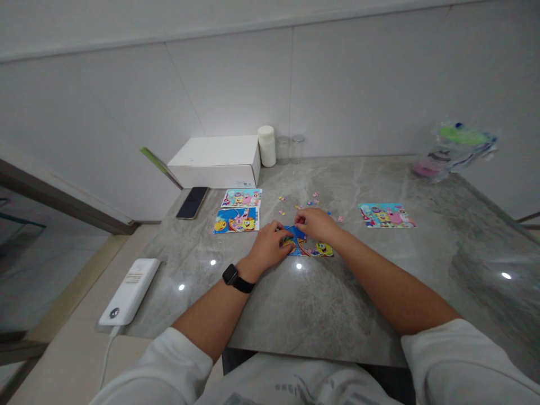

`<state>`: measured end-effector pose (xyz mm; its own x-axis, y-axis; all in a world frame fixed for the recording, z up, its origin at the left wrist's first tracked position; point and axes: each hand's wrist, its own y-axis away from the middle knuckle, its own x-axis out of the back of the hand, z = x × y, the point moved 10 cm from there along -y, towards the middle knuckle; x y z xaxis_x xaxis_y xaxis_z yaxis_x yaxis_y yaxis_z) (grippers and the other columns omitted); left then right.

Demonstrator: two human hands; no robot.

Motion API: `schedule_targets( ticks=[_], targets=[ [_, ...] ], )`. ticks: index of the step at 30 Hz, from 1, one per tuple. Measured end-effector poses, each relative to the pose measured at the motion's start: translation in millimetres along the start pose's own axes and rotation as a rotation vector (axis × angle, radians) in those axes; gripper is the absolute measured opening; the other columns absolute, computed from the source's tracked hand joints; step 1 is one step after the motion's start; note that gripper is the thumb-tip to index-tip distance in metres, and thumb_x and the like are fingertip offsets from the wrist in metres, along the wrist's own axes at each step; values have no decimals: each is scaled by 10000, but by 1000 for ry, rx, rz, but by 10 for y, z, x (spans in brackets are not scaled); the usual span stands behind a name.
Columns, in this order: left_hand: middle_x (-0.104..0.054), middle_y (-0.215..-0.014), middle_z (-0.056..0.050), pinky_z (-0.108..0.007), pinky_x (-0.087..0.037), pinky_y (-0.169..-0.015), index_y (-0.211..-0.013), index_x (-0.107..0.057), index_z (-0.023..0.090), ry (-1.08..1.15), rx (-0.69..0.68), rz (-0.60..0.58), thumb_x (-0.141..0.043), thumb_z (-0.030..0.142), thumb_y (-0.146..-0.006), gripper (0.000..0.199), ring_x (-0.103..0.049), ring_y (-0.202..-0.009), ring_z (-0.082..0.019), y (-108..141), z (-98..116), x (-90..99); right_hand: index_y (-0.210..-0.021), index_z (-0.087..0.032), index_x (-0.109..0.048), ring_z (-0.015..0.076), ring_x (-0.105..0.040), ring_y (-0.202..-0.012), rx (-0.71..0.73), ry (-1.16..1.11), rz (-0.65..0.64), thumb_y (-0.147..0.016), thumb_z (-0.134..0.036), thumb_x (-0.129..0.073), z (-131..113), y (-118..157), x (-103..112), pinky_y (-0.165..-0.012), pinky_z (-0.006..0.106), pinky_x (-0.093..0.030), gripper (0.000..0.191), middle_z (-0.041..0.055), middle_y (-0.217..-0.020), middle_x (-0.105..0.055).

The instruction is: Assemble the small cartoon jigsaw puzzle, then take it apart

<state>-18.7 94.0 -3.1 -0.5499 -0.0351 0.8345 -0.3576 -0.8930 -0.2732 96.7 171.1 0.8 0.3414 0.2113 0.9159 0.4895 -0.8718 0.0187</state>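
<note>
A partly assembled jigsaw puzzle [301, 247] lies on the grey table, blue with a yellow cartoon face at its right. My left hand [270, 242], with a black watch at the wrist, curls over the puzzle's left end, thumb and fingers pressing its edge. At the top edge, my right hand [314, 223] is closed in a pinch on what looks like a small puzzle piece, mostly hidden by the fingers. Several loose puzzle pieces [316, 201] are scattered just beyond the hands. Left of them lies a blue picture card [237, 220] with similar cartoon figures.
Another cartoon picture [242, 197] lies above the blue card, and an assembled-looking one [386, 216] at right. Around the table stand a phone [193, 202], white box [217, 152], white bottle [266, 146], glass jars [297, 148], plastic bag [453, 149] and corded power bank [130, 291].
</note>
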Motion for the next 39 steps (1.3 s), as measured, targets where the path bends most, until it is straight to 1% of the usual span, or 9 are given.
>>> schedule_targets(
  ticks=[6,8,10,16,19,23,27,29,39],
  targets=[
    [-639,-1108,-76,-386,-533,-937,-1138,-790,274,-37,11,-15,-735,351,-891,264,-628,-1020,-226,4,8,-10,-876,-212,-762,177,-656,-818,32,22,-48,-843,-177,-669,-66,10,-123,-710,273,-423,105,37,-905,-768],
    [-642,-1112,-77,-387,-532,-934,-1134,-789,269,-40,12,-14,-717,348,-903,255,-629,-1023,-229,6,10,-12,-861,-209,-759,177,-650,-811,49,12,-27,-835,-174,-673,-75,-1,-67,-711,276,-419,96,37,-893,-764],
    [-644,-1124,-79,-391,-530,-942,-1135,-787,262,-34,12,-12,-704,348,-912,253,-630,-1034,-232,8,13,-12,-863,-204,-758,170,-642,-793,55,-25,44,-841,-186,-678,-44,-7,134,-718,276,-420,84,35,-879,-761],
    [-643,-1099,-77,-392,-534,-941,-1120,-774,246,24,16,-5,-699,319,-904,240,-637,-1013,-230,-1,7,-1,-889,-191,-760,152,-589,-694,12,-140,347,-858,-297,-681,291,158,1096,-672,278,-413,136,27,-808,-728],
    [-646,-1086,-74,-390,-536,-962,-1117,-747,230,80,14,31,-688,278,-900,231,-639,-1041,-232,-21,-11,47,-865,-191,-743,149,-568,-653,-6,-131,367,-853,-320,-672,480,274,1244,-629,274,-393,147,19,-751,-703],
    [-657,-1115,-78,-406,-533,-988,-1131,-706,229,78,23,96,-661,254,-913,224,-640,-1083,-242,-38,-59,132,-826,-196,-725,154,-577,-669,46,-69,272,-846,-270,-664,646,443,943,-650,278,-404,98,27,-766,-700],
    [-663,-1143,-91,-430,-538,-974,-1175,-680,215,17,73,134,-652,243,-911,267,-643,-1096,-259,-33,-137,176,-898,-203,-732,174,-620,-741,107,-33,166,-892,-259,-636,736,674,490,-715,292,-450,111,47,-859,-718],
    [-661,-1148,-97,-433,-541,-968,-1224,-669,207,-12,103,142,-642,230,-908,318,-647,-1086,-260,-26,-180,180,-956,-206,-732,186,-643,-802,134,-23,138,-907,-252,-635,740,769,361,-749,295,-470,118,61,-922,-724],
    [-657,-1088,-93,-425,-545,-941,-1176,-745,220,-117,136,93,-635,287,-923,284,-647,-1025,-254,-13,-244,137,-1079,-219,-743,231,-670,-968,228,32,96,-940,-285,-653,631,826,225,-854,347,-530,178,96,-1062,-714]
  ],
)
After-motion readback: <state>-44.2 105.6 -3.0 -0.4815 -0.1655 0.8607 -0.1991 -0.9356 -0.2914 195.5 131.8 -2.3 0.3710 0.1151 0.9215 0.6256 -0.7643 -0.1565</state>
